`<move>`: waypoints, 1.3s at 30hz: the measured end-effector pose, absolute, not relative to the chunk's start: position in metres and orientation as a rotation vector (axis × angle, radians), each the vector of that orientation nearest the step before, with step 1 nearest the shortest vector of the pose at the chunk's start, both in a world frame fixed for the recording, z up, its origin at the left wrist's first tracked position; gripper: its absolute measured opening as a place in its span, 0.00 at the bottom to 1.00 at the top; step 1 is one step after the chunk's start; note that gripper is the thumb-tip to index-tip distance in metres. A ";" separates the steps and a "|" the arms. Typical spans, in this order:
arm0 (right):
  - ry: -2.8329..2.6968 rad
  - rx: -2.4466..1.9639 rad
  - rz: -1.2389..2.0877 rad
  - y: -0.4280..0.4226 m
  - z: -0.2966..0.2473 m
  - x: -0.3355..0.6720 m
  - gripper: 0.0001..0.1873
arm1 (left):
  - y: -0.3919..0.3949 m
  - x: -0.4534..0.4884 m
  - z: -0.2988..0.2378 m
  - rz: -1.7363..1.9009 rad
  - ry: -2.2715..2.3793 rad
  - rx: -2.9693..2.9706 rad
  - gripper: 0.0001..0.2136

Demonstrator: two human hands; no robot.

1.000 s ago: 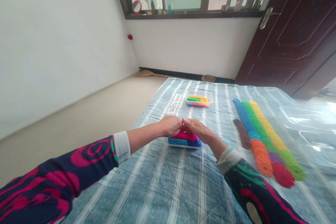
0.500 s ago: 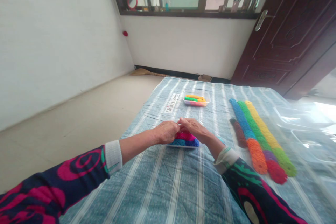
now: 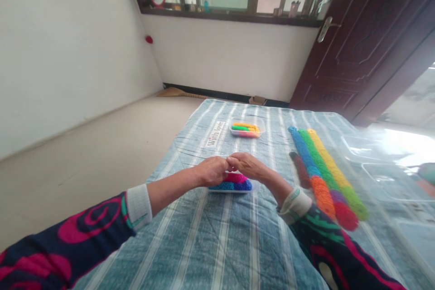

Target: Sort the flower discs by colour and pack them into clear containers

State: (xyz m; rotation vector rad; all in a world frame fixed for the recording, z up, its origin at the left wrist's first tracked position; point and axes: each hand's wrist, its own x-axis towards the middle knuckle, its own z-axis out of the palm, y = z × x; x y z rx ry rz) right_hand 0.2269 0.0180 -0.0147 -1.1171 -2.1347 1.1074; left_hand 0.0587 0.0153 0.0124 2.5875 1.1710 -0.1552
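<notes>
My left hand (image 3: 211, 171) and my right hand (image 3: 247, 166) meet fingertip to fingertip just above a clear tray (image 3: 217, 189) that holds pink and blue crocheted rounds (image 3: 234, 182). Both hands have their fingers pinched together. What they pinch is too small to make out. The tray lies on a blue striped cloth (image 3: 231, 240). Both sleeves are dark with pink and green swirls.
A second clear tray (image 3: 247, 128) with yellow, green and pink pieces sits farther back. Long rows of coloured crocheted rounds (image 3: 322, 176) lie to the right, beside a dark red row (image 3: 301, 170). Clear plastic sheeting (image 3: 390, 172) covers the right side. A dark door (image 3: 367, 41) stands behind.
The view has swung right and slightly up. My hands stay pinched together over the tray, lifted a little.
</notes>
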 end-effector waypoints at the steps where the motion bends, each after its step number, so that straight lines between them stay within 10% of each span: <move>1: -2.170 -1.136 1.072 0.018 -0.011 0.230 0.17 | 0.016 0.060 0.013 -0.159 1.149 2.599 0.08; 39: -2.845 -1.455 0.541 0.020 0.003 0.229 0.14 | 0.023 0.054 0.001 -0.170 1.012 2.564 0.12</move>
